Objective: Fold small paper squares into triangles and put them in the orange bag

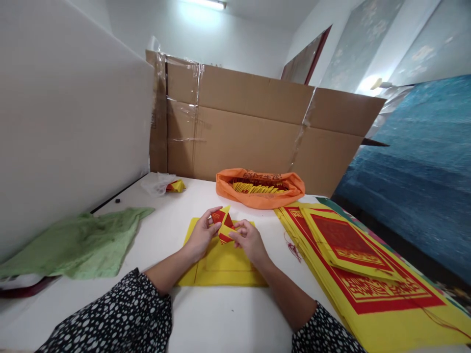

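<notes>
At twelve o'clock, you had the folded red-and-yellow piece [225, 229], seemingly light and easily crushed, pinched by your left hand [202, 233] at nine and right hand [251, 243] at four, edges being its safest hold.

Apparently a room, perhaps in a home, used as a makeshift craft corner: before the cardboard screen [253, 127] are a white table [206, 318], stacked yellow-and-red sheets [344, 245] and a folded piece [223, 231]; above it, a fluorescent tube [206, 4].
</notes>
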The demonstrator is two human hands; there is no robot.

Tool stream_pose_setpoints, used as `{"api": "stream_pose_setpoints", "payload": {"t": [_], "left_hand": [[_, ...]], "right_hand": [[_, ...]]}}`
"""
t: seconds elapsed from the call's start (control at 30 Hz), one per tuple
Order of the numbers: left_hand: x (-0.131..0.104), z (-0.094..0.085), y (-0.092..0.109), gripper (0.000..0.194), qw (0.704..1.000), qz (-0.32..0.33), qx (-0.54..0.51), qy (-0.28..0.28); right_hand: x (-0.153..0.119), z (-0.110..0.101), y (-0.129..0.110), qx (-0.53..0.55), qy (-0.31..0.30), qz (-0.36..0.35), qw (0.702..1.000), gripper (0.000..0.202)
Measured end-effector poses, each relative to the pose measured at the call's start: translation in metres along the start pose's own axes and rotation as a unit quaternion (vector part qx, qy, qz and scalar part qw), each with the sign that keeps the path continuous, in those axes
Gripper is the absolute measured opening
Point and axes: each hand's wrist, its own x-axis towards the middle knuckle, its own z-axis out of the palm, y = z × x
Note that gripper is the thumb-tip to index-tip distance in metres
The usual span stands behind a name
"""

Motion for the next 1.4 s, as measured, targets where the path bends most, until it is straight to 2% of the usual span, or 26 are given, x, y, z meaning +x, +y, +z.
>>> {"api": "stream_pose_setpoints", "payload": {"t": [0.1,0.2,0.27,0.33,0.4,0.47,0.57,0.63,0.77,0.83,0.93,1.1,1.27,1.4], "left_hand": [[0.002,-0.003,-0.003,0.056,1.0,0.002,0.013,0.007],[0.002,-0.004,-0.005,0.06,1.0,-0.005,0.015,0.024],[0.003,-0.004,-0.005,0.067,0.999,-0.008,0.019,0.033],[0.006,-0.007,-0.003,0.068,0.998,0.004,0.04,0.043],[0.01,-0.013,-0.001,0.063,0.994,0.022,0.094,0.055],[0.014,-0.023,-0.001,0.053,0.977,0.049,0.202,0.049],[0.018,-0.039,-0.005,0.036,0.912,0.101,0.398,-0.014],[0.017,-0.045,-0.01,0.03,0.871,0.119,0.473,-0.056],[0.013,-0.047,-0.02,0.029,0.847,0.113,0.511,-0.091],[0.011,-0.046,-0.023,0.028,0.843,0.114,0.517,-0.092],[0.01,-0.046,-0.025,0.027,0.839,0.11,0.524,-0.091],[0.01,-0.045,-0.025,0.027,0.835,0.108,0.531,-0.092],[0.008,-0.043,-0.024,0.03,0.824,0.118,0.546,-0.096],[0.007,-0.042,-0.022,0.03,0.8,0.13,0.575,-0.11]], "right_hand": [[-0.004,-0.002,-0.007,-0.04,0.006,-0.023,0.999,0.03],[-0.011,-0.001,-0.018,-0.102,0.006,-0.101,0.99,0.046],[-0.01,-0.002,-0.023,-0.11,-0.021,-0.128,0.985,0.051],[0.003,-0.006,-0.028,-0.108,-0.066,-0.117,0.985,0.041],[0.033,-0.018,-0.034,-0.143,-0.069,-0.082,0.984,0.03],[0.075,-0.034,-0.042,-0.224,0.008,-0.031,0.974,0.03],[0.146,-0.058,-0.055,-0.286,0.04,-0.012,0.957,0.036],[0.185,-0.064,-0.057,-0.338,0.025,0.004,0.941,0.026],[0.235,-0.048,-0.044,-0.422,-0.049,0.036,0.904,0.007],[0.251,-0.037,-0.035,-0.451,-0.069,0.051,0.888,0.018],[0.272,-0.027,-0.026,-0.489,-0.05,0.056,0.869,0.031],[0.288,-0.023,-0.012,-0.541,0.005,0.032,0.841,0.033],[0.274,-0.012,0.009,-0.585,0.027,-0.003,0.811,0.032],[0.26,-0.011,0.011,-0.602,0.03,-0.012,0.798,0.033]]}}
